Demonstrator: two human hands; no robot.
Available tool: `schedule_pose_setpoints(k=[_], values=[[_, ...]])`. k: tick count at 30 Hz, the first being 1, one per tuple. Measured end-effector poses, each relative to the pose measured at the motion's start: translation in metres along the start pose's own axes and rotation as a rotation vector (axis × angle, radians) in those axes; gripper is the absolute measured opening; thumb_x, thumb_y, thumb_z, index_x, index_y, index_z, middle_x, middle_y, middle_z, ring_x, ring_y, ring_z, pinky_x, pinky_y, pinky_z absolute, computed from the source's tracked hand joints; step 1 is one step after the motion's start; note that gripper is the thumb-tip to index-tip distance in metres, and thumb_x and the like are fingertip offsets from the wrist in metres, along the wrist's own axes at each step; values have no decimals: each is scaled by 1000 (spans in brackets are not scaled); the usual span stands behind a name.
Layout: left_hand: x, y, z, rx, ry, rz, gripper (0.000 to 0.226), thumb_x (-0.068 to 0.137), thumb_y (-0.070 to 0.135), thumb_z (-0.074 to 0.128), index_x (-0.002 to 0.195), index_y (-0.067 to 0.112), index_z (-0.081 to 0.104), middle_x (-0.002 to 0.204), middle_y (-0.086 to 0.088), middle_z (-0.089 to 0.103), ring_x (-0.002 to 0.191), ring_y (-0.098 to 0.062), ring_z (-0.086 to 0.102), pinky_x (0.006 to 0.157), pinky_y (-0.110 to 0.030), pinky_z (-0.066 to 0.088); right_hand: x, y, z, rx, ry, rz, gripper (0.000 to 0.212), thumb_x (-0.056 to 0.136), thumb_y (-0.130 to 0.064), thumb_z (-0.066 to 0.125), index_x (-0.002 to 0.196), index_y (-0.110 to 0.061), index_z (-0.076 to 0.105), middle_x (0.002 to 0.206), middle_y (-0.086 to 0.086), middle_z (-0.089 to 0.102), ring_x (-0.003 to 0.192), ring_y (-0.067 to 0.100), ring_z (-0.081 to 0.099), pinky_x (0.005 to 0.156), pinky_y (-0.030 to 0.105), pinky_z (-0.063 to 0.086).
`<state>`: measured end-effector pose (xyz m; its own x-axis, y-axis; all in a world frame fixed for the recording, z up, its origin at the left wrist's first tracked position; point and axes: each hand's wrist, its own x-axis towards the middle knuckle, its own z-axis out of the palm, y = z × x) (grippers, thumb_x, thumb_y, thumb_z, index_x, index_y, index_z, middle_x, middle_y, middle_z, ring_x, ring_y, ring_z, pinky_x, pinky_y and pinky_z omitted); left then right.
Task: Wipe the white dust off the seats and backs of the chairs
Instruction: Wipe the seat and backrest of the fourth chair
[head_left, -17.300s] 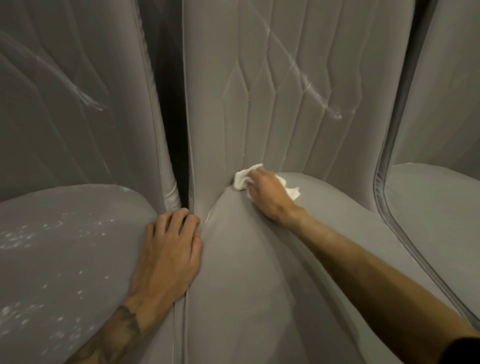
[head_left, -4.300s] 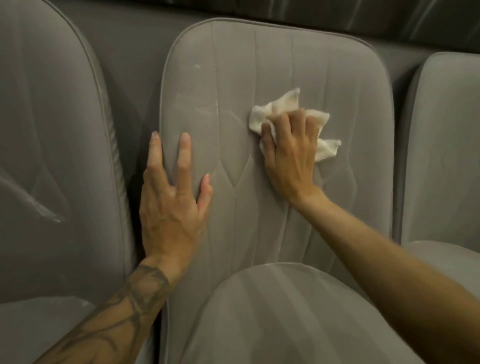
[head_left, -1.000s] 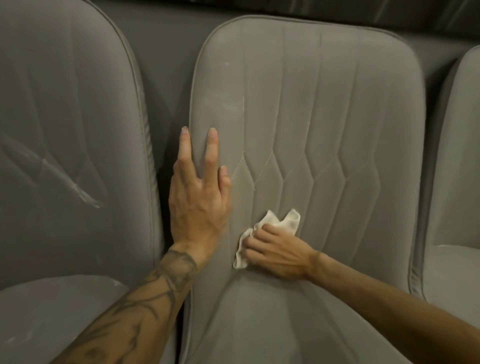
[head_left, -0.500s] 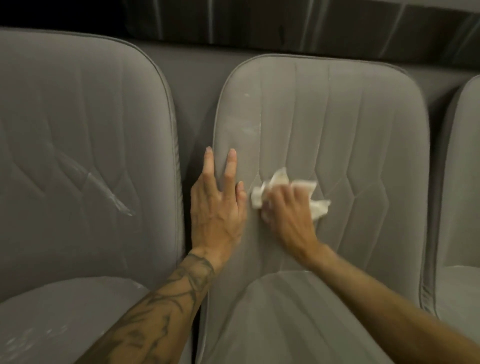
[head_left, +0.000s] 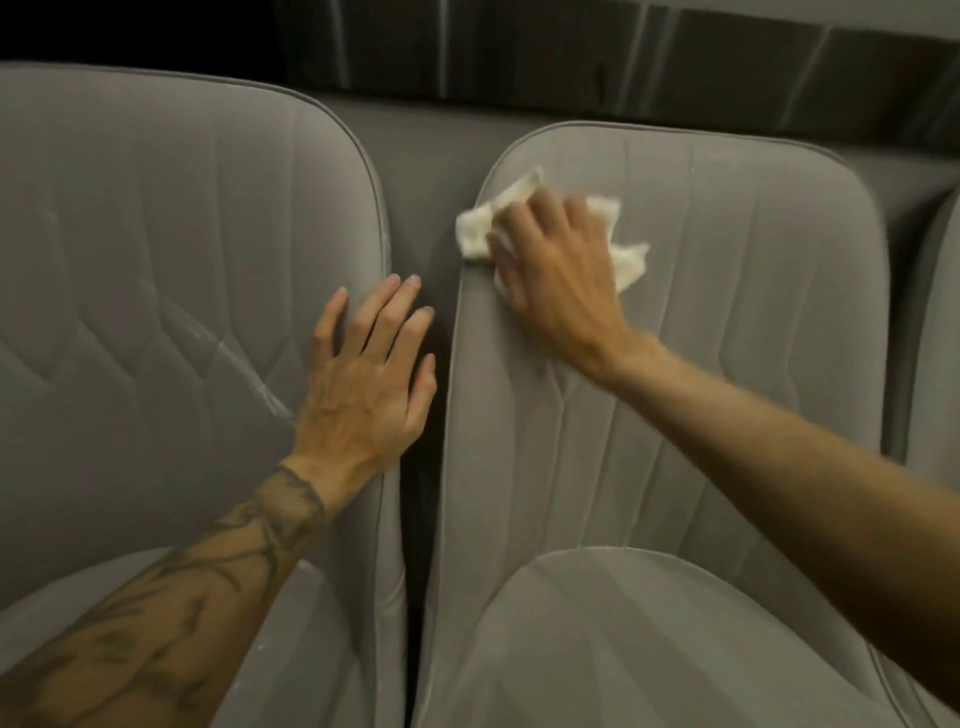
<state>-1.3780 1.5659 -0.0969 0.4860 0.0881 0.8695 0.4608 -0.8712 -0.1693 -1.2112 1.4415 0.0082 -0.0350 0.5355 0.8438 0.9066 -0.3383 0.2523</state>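
Three grey padded chairs stand side by side. My right hand (head_left: 558, 275) holds a crumpled white cloth (head_left: 475, 231) and presses it against the upper left corner of the middle chair's back (head_left: 727, 312); the hand is motion-blurred. My left hand (head_left: 371, 374) lies with fingers straight and spread on the right edge of the left chair's back (head_left: 156, 234), its fingertips reaching over the dark gap between the chairs. A white dust streak (head_left: 249, 374) runs diagonally across the left chair's back. The middle chair's seat (head_left: 649, 623) looks plain grey.
The left chair's seat (head_left: 322, 597) shows below my tattooed left forearm, with a few pale specks near its edge. A sliver of the third chair (head_left: 943, 312) is at the far right. A dark wall or panel (head_left: 623, 62) runs behind the chair backs.
My right hand has swept the cloth up and left, from the lower middle of the back to its upper left corner. My left hand has shifted off the middle chair's back onto the left chair's edge.
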Motion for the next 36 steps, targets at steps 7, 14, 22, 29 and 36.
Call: schedule_pose_setpoints(k=[7,14,22,29,36], values=[[-4,0,4,-10,90,-131,57,97,26,52,151,10,43,166,-16,31,156,-33,25,128,-55,12,34,-3,10,32,94,249,33,100,-34,43,121,-13,58,126,14,55,105,31,50,89,45,40],[-15,14,-5,-27,66,-278,68,104,26,49,164,9,21,171,-15,21,159,-33,17,127,-56,19,-36,-27,0,87,-37,66,27,102,-30,47,115,-10,59,125,16,55,102,34,51,86,49,42],[-34,25,7,-72,56,-349,67,104,25,39,166,16,16,174,-9,14,161,-29,11,127,-59,15,-30,-42,17,151,83,220,25,99,-29,50,114,-11,60,116,14,56,100,31,52,85,43,41],[-34,26,11,-77,63,-365,68,103,22,42,166,16,16,173,-10,15,160,-31,13,126,-59,16,-175,-83,6,278,-273,-105,18,93,-27,64,105,-14,65,104,11,59,87,28,50,74,48,47],[-35,24,11,-102,48,-346,69,104,23,39,167,17,11,174,-10,12,161,-30,9,127,-59,15,-51,-55,19,189,101,252,21,99,-31,53,108,-13,60,111,11,55,95,26,50,81,42,44]])
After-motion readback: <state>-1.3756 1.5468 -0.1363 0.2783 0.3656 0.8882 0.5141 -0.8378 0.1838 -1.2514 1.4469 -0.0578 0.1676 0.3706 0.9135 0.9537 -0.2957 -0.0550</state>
